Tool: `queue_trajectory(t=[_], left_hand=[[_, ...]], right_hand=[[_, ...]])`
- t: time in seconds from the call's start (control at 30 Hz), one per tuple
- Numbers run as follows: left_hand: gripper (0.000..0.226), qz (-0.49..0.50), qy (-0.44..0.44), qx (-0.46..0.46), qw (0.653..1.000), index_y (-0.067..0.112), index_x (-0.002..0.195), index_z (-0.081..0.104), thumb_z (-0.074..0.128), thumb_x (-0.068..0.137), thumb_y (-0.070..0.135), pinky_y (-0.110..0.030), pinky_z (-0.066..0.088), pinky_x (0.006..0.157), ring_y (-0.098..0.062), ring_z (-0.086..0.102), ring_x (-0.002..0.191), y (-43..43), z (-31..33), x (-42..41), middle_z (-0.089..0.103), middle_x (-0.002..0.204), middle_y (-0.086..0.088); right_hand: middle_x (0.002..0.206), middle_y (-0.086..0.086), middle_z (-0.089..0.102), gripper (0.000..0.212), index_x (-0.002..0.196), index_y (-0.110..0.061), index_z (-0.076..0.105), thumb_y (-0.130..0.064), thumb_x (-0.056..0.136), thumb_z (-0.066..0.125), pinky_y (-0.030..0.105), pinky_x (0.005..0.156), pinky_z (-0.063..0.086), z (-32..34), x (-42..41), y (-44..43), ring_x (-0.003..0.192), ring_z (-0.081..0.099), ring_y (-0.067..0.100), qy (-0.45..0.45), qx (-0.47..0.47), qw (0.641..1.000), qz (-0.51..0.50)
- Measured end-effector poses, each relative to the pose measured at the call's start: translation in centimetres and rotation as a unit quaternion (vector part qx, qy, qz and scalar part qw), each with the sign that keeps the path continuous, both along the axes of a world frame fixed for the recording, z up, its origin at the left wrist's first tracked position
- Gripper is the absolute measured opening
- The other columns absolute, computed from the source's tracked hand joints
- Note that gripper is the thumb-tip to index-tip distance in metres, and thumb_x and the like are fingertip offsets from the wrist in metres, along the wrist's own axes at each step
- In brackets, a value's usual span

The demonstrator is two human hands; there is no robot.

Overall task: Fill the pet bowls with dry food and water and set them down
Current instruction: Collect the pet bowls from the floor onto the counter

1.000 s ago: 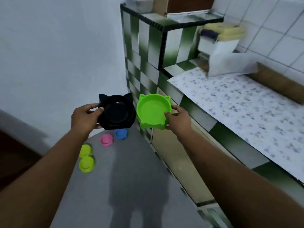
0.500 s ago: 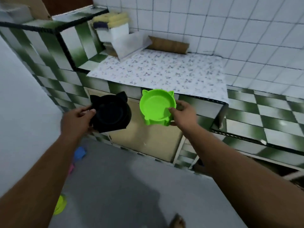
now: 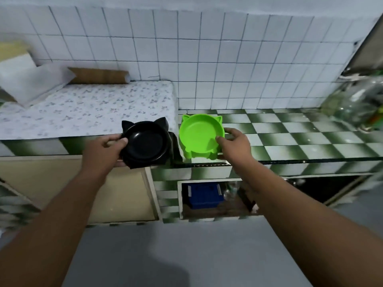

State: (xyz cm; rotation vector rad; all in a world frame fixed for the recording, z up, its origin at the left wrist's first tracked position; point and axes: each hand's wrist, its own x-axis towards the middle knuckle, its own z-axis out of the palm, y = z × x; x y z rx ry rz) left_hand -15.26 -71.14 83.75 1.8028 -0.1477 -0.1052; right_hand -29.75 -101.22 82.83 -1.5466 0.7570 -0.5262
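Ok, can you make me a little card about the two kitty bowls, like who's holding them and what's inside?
Left grip: holds the black cat-eared plastic bowl, thumb over its rim
Right grip: holds the green cat-eared plastic bowl, thumb over its rim
Inside the bowls: no food or water visible
Arrangement: side by side, black on the left
Where: at the front edge of the green-and-white checkered tile counter
Below the counter: a blue box in an open cubby
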Motion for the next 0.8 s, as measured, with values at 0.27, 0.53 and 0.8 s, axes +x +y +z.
queue_trajectory(t=[0.27,0.53,0.8], left_hand=[[0.023,-0.040,0.046,-0.015,0.998,0.011,0.116,0.072,0.073,0.094,0.019,-0.044,0.066,0.066,-0.031,0.076,0.084,-18.4,-1.5,-3.3,0.073,0.101,-0.017],[0.019,-0.075,0.071,-0.006,0.995,0.012,0.109,0.070,0.076,0.092,0.018,-0.043,0.065,0.061,-0.032,0.075,0.078,-31.5,-3.4,-2.5,0.073,0.101,-0.017],[0.029,-0.112,0.114,-0.003,0.987,0.003,0.116,0.067,0.074,0.094,0.020,-0.039,0.064,0.057,-0.036,0.075,0.084,-43.7,-7.3,3.2,0.073,0.102,-0.018]], right_hand=[[0.104,0.014,0.069,0.042,0.127,-0.019,0.062,-0.018,0.086,0.068,0.047,0.057,0.062,0.0,-6.7,-15.9,0.076,0.073,0.030,0.034,-0.036,0.997,-0.061],[0.095,0.010,0.070,0.039,0.126,-0.020,0.063,-0.016,0.088,0.067,0.047,0.061,0.063,-2.0,-9.4,-26.8,0.075,0.072,0.026,0.072,-0.045,0.988,-0.126],[0.106,0.017,0.068,0.033,0.117,-0.018,0.063,-0.020,0.085,0.070,0.050,0.058,0.062,-4.3,-6.8,-37.4,0.080,0.072,0.033,0.100,-0.049,0.977,-0.182]])
